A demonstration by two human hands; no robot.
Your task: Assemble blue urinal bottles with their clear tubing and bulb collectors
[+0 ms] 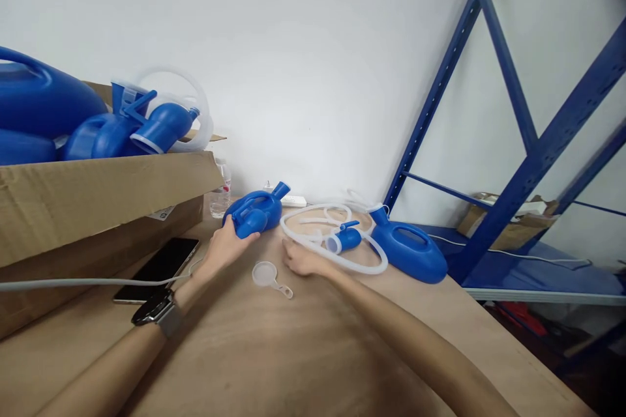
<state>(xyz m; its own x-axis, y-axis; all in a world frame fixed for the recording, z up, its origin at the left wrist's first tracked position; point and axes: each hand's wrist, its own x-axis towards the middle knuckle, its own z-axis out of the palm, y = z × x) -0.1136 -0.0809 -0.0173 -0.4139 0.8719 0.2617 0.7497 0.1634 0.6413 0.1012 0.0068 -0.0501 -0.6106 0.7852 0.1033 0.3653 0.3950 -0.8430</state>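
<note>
My left hand (227, 246), wearing a watch, is closed around a blue plastic elbow-shaped spout (252, 224). Right behind it lies a blue urinal bottle (271, 205) with a moulded handle and its neck pointing up and right. My right hand (300, 258) rests low over the table with its fingers curled; whatever may be in them is hidden. Beside that hand a clear coiled hose (364, 268) loops around a second blue spout (348, 239). Another blue urinal bottle (411, 253) lies to the right. A small white round cap with a strap (265, 273) lies between my hands and me.
A cardboard box (107, 189) at the left holds several blue bottles and spouts. A black phone (161, 267), a cable (88, 283) and a clear water bottle (221, 192) are near it. A white power strip (293, 201) lies by the wall; blue shelving (528, 156) stands right.
</note>
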